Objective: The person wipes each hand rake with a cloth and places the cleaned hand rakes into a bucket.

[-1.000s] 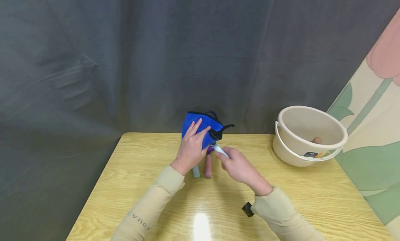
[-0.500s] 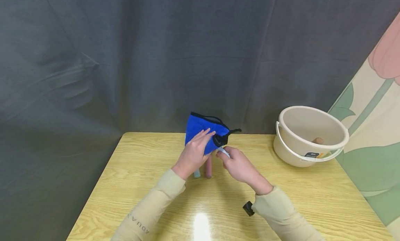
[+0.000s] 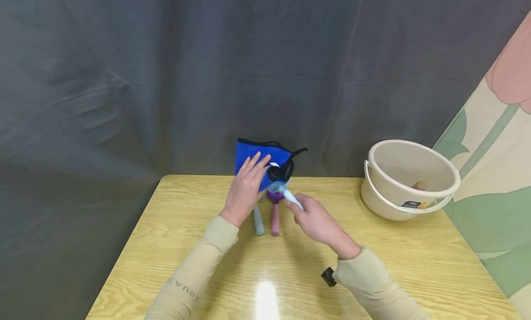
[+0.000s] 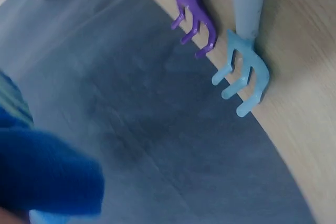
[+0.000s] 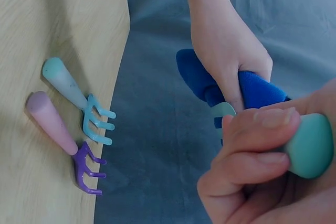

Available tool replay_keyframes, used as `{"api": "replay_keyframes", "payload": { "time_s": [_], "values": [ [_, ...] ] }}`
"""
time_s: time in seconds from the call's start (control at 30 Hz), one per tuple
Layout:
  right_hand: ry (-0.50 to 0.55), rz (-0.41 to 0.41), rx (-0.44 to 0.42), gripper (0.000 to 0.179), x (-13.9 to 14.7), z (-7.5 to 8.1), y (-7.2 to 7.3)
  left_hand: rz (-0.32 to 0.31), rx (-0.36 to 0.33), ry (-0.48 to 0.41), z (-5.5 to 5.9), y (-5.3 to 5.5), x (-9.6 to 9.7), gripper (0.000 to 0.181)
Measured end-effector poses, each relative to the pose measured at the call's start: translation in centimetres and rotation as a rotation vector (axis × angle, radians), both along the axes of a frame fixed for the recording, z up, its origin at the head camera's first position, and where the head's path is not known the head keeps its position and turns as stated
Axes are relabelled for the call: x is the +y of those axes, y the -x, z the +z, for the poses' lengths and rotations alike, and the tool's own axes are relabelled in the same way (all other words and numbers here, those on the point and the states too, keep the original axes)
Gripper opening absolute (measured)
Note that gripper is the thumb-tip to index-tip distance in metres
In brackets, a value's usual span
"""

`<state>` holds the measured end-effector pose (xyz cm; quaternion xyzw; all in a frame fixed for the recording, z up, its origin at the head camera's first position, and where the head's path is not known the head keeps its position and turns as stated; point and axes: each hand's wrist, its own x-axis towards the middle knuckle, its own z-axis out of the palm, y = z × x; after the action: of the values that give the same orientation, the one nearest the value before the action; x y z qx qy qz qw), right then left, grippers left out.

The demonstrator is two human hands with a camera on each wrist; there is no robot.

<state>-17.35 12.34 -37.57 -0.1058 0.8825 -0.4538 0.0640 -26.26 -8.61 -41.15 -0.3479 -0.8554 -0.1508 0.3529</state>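
Observation:
My left hand [image 3: 242,191] grips a blue fuzzy cloth [image 3: 250,150] with black trim and a black cord, thumb beneath and fingers spread over the top. Held in my right hand [image 3: 317,221] is a small garden tool with a pale blue handle [image 3: 292,199]; its rounded green end [image 5: 310,145] sticks out of the fist in the right wrist view. The cloth overlaps the tool's light blue head and hides much of its shape. Below the hands, a light blue hand rake [image 5: 97,119] and a purple hand rake with a pink handle [image 5: 50,121] lie side by side on the table.
A beige bucket [image 3: 386,204] with a white handle stands at the table's right, a brownish rounded thing [image 3: 420,186] inside it. The wooden table [image 3: 186,218] ends at a dark curtain [image 3: 249,80]. A small black device [image 3: 329,277] sits at the right cuff.
My left hand and the cloth shift right along the tool, then back left and away, exposing more of the tool's head. The right hand stays nearly in place, holding the tool.

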Motion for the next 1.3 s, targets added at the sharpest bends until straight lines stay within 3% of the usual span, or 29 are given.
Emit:
{"api": "replay_keyframes", "payload": {
  "time_s": [0.2, 0.37, 0.53, 0.67, 0.9, 1.03, 1.17, 1.3],
  "values": [
    [-0.011, 0.008, 0.016, 0.029, -0.3, 0.0, 0.0, -0.005, -0.046, -0.098, 0.1, 0.3, -0.6, 0.056],
    [-0.004, -0.003, 0.009, 0.029, -0.2, 0.4, 0.1, -0.011, -0.05, -0.076, 0.4, 0.1, 0.1, 0.036],
    [0.023, -0.004, -0.01, 0.027, -0.2, 0.8, 0.2, -0.001, -0.056, -0.055, 1.3, -0.6, 1.1, 0.032],
    [0.038, -0.006, -0.004, 0.028, -0.2, 0.7, 0.2, -0.022, -0.07, -0.034, 1.7, -1.3, 1.8, 0.038],
    [0.039, 0.0, -0.002, 0.028, 0.0, 0.7, 0.3, -0.078, -0.126, -0.073, 1.0, -2.6, 3.0, 0.07],
    [0.025, -0.006, 0.011, 0.027, 0.1, 0.7, 0.4, -0.128, -0.148, -0.113, 0.9, -3.0, 3.1, 0.066],
    [0.005, -0.019, 0.028, 0.027, 0.3, 0.6, 0.4, -0.188, -0.109, -0.126, 0.8, -2.8, 2.9, 0.048],
    [-0.004, -0.035, 0.038, 0.028, 0.3, 0.6, 0.4, -0.175, -0.033, -0.094, 0.6, -2.1, 2.4, 0.045]
  ]
}}
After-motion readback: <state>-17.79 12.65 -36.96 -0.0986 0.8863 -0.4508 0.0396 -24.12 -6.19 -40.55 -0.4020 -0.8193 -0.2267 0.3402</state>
